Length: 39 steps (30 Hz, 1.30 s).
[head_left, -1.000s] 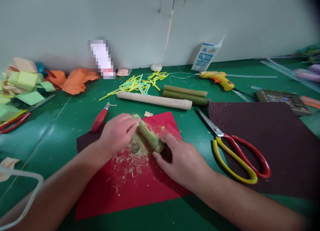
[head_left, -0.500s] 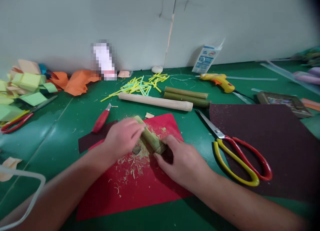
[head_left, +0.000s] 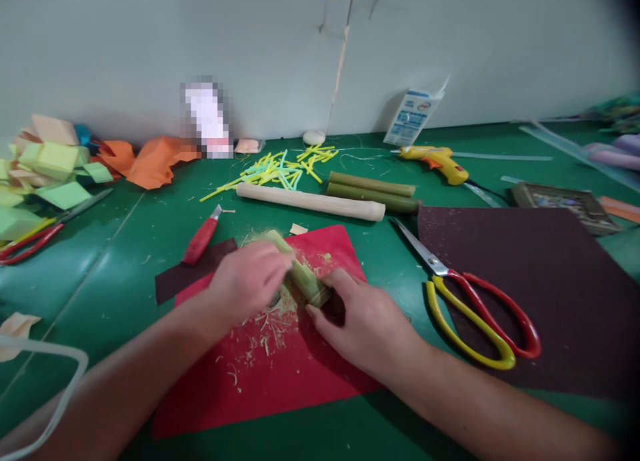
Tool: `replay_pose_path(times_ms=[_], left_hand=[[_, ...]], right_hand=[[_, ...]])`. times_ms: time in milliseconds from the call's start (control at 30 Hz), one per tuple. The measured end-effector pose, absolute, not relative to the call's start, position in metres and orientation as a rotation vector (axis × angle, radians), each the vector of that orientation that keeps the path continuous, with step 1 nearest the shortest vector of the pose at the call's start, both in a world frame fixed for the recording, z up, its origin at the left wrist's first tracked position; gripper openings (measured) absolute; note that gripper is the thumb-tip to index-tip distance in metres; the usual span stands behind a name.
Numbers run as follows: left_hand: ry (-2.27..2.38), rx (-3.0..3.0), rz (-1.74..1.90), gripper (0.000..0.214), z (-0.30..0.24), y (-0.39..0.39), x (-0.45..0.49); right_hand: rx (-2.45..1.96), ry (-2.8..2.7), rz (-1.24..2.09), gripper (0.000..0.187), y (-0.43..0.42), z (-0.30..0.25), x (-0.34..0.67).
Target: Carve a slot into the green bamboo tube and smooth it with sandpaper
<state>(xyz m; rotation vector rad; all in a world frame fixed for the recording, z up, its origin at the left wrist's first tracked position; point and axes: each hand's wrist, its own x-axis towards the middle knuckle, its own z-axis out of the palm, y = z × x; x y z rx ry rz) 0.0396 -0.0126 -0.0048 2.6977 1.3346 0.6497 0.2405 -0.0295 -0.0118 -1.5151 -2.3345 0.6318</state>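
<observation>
A short length of green bamboo (head_left: 305, 281) lies slanted over a red sheet (head_left: 250, 398). Its near end is gripped between the thumb and fingers of my right hand (head_left: 367, 318). My left hand (head_left: 253, 274), slightly blurred, is closed against the bamboo's upper left side; whatever its fingers pinch is hidden. Pale shavings (head_left: 267, 328) and fine dust lie on the sheet under and beside the bamboo. A red-handled knife (head_left: 201, 238) rests on a dark strip (head_left: 183, 281) to the left of my left hand.
Large scissors (head_left: 467, 308) lie right of my right hand, partly over a dark sheet (head_left: 540, 281). Beyond the red sheet are a pale stick (head_left: 310, 202), green bamboo pieces (head_left: 373, 198) and cut yellow straws (head_left: 270, 171). A yellow glue gun (head_left: 437, 162) lies at the back right.
My left hand has shifted slightly down and to the right along the bamboo. My right hand keeps its hold in nearly the same place.
</observation>
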Motion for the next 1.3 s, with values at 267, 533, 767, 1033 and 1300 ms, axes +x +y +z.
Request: replay_pose_path(times_ms=[267,533,767,1033,1300], left_hand=[[1.360,2.675,0.685,0.025,-0.0046,-0.0136,0.0393],[1.377,2.664,0.770,0.022,-0.0061,-0.0075,0.0344],[1.290,2.697,0.693,0.025,-0.0077,-0.0106,0.0339],[1.325,2.682,0.679,0.025,-0.0092,-0.0094,0.0299],[1.320,2.687,0.613,0.026,-0.0075,-0.0124,0.0341]], right_hand=[[-1.528,-2.327,0.645,0.017,-0.0307,-0.0113,0.2409],[-1.574,-2.311,0.666,0.019,-0.0292,-0.0120,0.2394],[-1.589,-2.319,0.660,0.018,-0.0314,-0.0127,0.2403],[-1.593,-2.311,0.641,0.019,-0.0295,-0.0128,0.2392],[-1.579,-2.316,0.648,0.018,-0.0298,-0.0116,0.2401]])
